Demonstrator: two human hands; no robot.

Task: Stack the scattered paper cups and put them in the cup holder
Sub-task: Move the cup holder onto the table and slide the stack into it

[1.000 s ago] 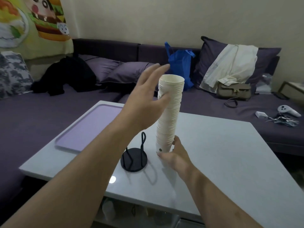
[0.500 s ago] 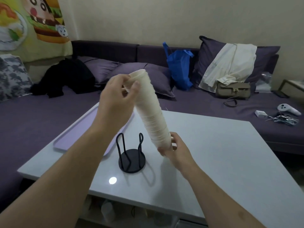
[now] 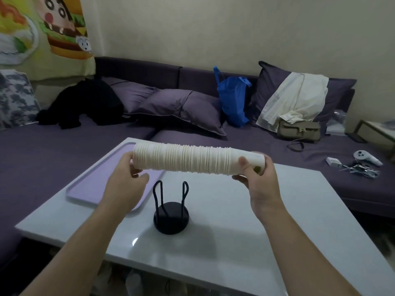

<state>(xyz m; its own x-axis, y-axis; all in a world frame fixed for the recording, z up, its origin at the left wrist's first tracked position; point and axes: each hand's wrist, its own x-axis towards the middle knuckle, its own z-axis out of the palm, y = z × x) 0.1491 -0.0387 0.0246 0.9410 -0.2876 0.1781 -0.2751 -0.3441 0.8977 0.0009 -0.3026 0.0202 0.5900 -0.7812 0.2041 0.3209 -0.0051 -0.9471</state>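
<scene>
A long stack of white paper cups (image 3: 192, 158) lies horizontal in the air above the white table (image 3: 245, 221). My left hand (image 3: 126, 180) grips its wide rim end on the left. My right hand (image 3: 258, 178) grips the narrow bottom end on the right, thumb over the front. Directly below the stack, the black wire cup holder (image 3: 171, 212) stands on the table with two upright loops on a round base, nothing in it.
A lilac tray (image 3: 89, 184) lies on the table's left part. Behind is a purple sofa (image 3: 64, 150) with pillows, a blue bag (image 3: 233, 99), a beige handbag (image 3: 299, 130), dark clothes and a white controller (image 3: 366, 157).
The stack went from upright on the table to tilted and now lies horizontal in the air. My left hand closed around the rim end; my right hand rose with the bottom end.
</scene>
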